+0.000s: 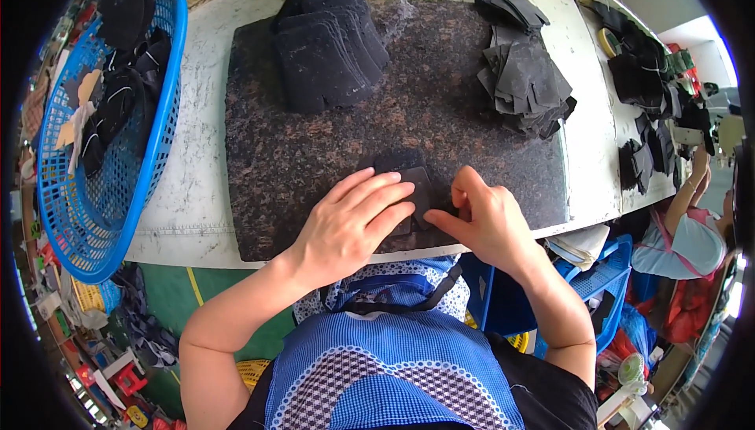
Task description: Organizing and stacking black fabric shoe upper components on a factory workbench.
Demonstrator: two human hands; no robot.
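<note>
My left hand lies flat with its fingers stretched over small black fabric pieces near the front edge of a dark speckled stone slab. These pieces overlap, and the left fingertips press on them. At their right edge, my right hand rests with its fingers curled in. Its thumb tip touches the edge of the smaller piece. Whatever the curled right fingers may hold is hidden. Farther back on the slab are a fanned stack of larger black pieces and, to the right, a loose pile of small dark pieces.
The slab lies on a white worktable. A blue plastic basket with black pieces stands at the left. More black pieces lie beyond the slab's right side. Blue crates stand below the right edge. A co-worker sits at far right.
</note>
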